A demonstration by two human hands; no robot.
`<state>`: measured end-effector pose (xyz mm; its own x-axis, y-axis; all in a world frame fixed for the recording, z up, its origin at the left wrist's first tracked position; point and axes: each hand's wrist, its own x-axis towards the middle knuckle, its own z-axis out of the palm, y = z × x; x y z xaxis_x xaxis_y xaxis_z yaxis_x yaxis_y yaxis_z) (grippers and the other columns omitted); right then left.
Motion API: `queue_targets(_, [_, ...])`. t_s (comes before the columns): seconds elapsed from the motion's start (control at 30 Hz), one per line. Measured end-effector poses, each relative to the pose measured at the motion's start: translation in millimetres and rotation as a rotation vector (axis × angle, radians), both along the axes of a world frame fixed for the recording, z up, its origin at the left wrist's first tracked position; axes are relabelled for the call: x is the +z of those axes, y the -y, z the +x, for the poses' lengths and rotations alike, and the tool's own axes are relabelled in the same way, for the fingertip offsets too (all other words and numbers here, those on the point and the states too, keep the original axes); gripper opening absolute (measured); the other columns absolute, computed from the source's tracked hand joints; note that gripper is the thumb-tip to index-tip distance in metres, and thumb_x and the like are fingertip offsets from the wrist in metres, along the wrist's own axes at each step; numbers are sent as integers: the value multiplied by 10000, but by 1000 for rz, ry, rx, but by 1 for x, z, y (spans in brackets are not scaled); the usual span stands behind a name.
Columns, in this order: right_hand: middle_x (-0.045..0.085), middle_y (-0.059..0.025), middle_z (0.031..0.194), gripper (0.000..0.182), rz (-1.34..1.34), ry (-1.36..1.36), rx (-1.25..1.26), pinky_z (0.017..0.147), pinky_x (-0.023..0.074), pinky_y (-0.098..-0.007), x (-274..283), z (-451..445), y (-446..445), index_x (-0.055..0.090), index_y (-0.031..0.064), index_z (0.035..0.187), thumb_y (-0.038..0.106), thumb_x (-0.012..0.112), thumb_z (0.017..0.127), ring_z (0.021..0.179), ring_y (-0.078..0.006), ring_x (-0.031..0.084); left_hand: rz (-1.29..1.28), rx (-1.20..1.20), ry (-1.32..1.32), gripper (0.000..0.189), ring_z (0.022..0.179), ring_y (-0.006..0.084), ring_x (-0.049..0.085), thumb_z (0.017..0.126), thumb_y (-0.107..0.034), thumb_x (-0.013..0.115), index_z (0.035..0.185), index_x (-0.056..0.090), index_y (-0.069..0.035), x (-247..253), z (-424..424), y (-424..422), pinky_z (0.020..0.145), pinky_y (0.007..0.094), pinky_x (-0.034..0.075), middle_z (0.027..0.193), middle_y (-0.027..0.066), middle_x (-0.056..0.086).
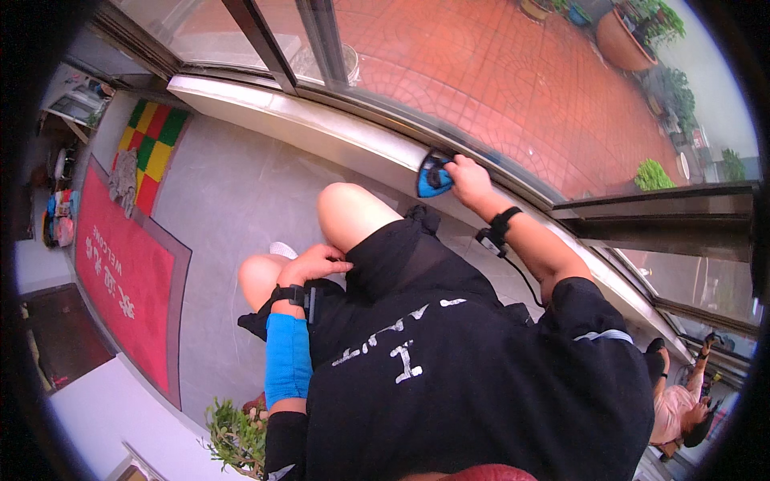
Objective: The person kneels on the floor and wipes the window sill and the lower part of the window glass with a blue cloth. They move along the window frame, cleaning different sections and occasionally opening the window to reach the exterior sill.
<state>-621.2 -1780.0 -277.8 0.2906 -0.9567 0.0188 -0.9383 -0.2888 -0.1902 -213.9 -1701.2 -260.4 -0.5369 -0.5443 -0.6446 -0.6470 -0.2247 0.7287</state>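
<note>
My right hand grips a blue and black triangular hand-held tool at the inner window sill, close to the lower window frame. The tool looks like a window-cleaning pad, but its exact kind is unclear, and my fingers cover part of it. My left hand rests on my thigh by the hem of my black shorts, with nothing in it. Both wrists wear black straps with small devices, and a blue sleeve covers part of my left forearm.
Beyond the window glass lies a red-tiled terrace with potted plants. A red doormat and a colourful checkered mat lie on the grey floor. A leafy plant stands behind my left elbow. Another person is at the windows farther right.
</note>
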Motion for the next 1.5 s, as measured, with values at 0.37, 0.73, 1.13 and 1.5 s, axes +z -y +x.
queue_targets(0.37, [608, -163, 1005, 151, -30, 42, 65, 821, 537, -459, -13, 109, 89, 658, 66, 918, 54, 597, 781, 977, -360, 622, 4, -36, 55, 362, 985, 219, 647, 875, -323, 718, 1023, 712, 8, 10, -15, -4, 892, 349, 491, 1034, 122, 715])
queue_targets(0.73, [554, -149, 1080, 456, -20, 185, 140, 891, 512, -452, -15, 92, 75, 661, 76, 1167, -26, 632, 724, 1040, -365, 559, 71, 48, -33, 392, 1098, 242, 643, 905, -314, 704, 1195, 687, -51, -13, 15, -14, 975, 343, 479, 1171, 120, 704])
queue_targets(1.13, [520, -191, 1246, 597, -12, 99, 134, 984, 468, -459, -15, 97, 66, 606, 92, 1246, -66, 709, 679, 1127, -417, 524, 41, -33, 219, 813, 1287, 336, 529, 790, -408, 753, 1429, 455, -3, -32, 4, -87, 1056, 401, 435, 1405, 203, 542])
queue_targets(1.5, [541, -144, 1131, 544, -95, 17, 138, 903, 508, -422, -21, 102, 68, 614, 76, 1232, -42, 671, 704, 1033, -348, 556, -82, 50, 344, 466, 1009, 373, 670, 763, -306, 719, 1102, 695, 14, -43, 46, -70, 866, 419, 522, 1074, 225, 702])
